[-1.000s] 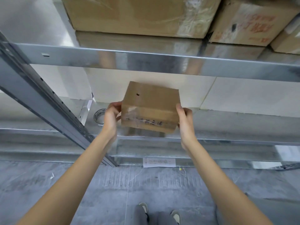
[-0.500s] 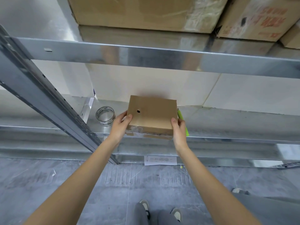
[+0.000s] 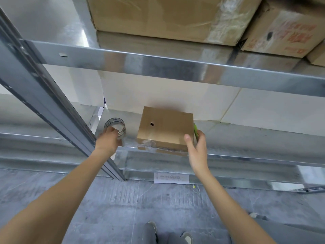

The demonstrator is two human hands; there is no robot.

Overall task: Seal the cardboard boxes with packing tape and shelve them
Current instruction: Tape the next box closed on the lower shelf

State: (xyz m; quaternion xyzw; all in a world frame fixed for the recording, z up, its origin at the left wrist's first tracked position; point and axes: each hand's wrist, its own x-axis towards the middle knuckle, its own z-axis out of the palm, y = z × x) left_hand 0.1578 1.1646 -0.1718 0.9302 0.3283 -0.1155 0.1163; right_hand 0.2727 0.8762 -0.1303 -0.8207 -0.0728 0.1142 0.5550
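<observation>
While left hand (image 3: 107,141) grips tape roll (image 3: 115,127), box (image 3: 165,129) print unreadable.

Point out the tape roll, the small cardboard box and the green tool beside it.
tape roll (image 3: 115,124): head view, far rim.
small cardboard box (image 3: 166,126): head view, top face.
green tool (image 3: 195,131): head view, the sliver showing at the box's right edge.
</observation>
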